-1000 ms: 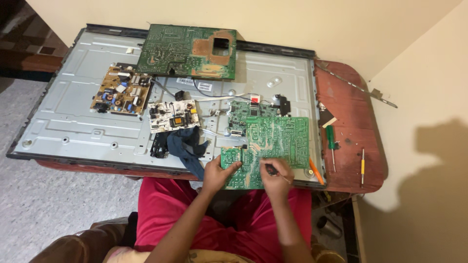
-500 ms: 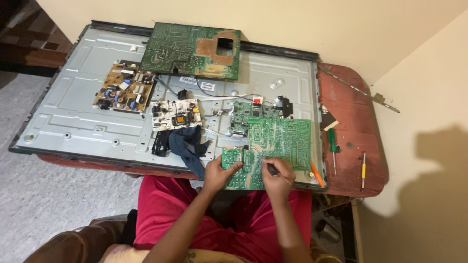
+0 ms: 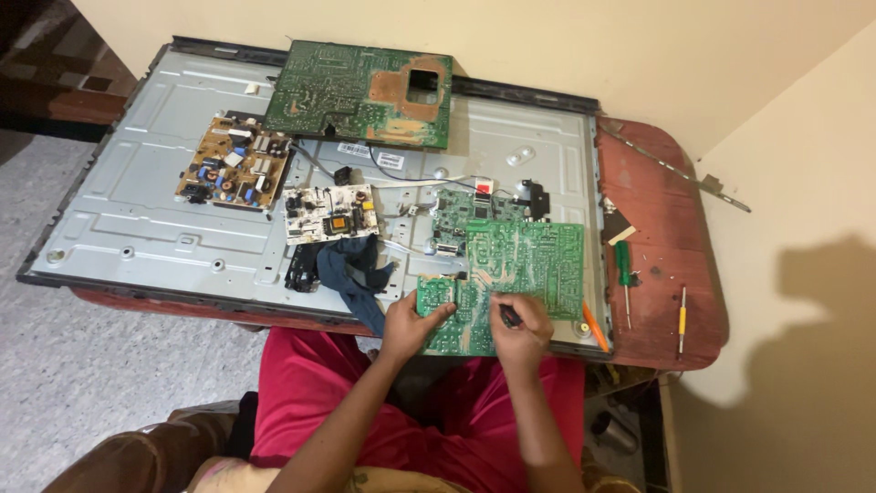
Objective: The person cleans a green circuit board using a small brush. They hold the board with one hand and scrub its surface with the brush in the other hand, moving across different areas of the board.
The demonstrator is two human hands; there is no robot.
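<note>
while the left hand pinches the near left corner of the green board to steady it, the right hand is closed around a small dark tool whose tip sits on the board's near edge. it looks like close work on the board's solder side, probing or loosening a point, though the tip itself is too small to make out. by my guess the next move needs that left grip kept firm and the tool held to one spot, with light pressure.

the board lies flat on the near right part of the metal panel, overhanging toward the person's lap. its long axis runs left to right along the panel's near edge, trace side up. a dark cloth lies just to its left, and an orange screwdriver just to its right.
</note>
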